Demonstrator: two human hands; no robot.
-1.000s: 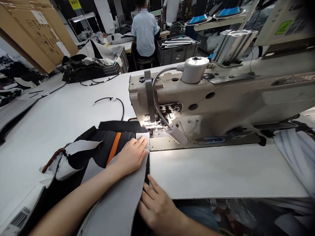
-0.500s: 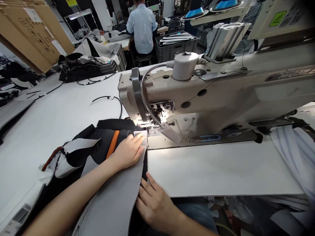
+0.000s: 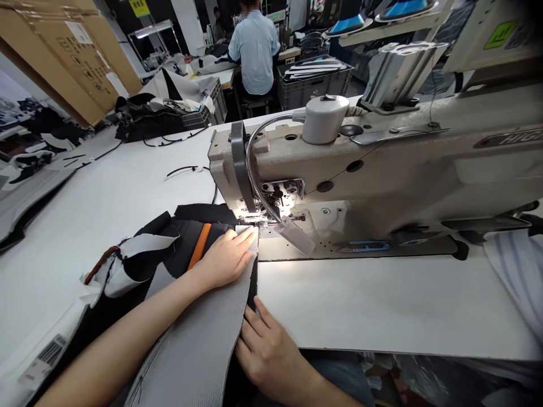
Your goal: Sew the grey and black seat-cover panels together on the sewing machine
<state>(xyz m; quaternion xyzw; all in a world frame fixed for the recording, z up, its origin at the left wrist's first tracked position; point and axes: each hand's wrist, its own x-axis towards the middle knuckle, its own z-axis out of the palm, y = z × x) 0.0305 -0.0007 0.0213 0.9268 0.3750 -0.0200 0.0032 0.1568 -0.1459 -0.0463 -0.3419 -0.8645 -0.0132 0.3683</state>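
Layered grey and black fabric (image 3: 199, 339) lies on the table, its far end under the needle area of a sewing machine (image 3: 271, 169). An orange strip (image 3: 200, 246) crosses the black part. My left hand (image 3: 227, 257) rests on the grey layer just in front of the presser foot, fingers stretched out flat and pressing down. Nearer to me, my right hand (image 3: 267, 345) grips the right edge of the fabric, with some fingers tucked between the grey layer and the black one below. Those fingertips are hidden.
Blue-handled thread snips (image 3: 367, 246) lie on the machine bed. A thin black cord (image 3: 182, 169) is behind the fabric. A cardboard box (image 3: 63, 51) and dark fabric pieces (image 3: 148, 116) stand at the back left. A co-worker (image 3: 254, 53) sits beyond, beside a grey crate (image 3: 314, 85).
The camera view has turned slightly, so the scene sits a little further right. My left hand and the fabric have crept slightly closer to the needle. My right hand keeps its grip.
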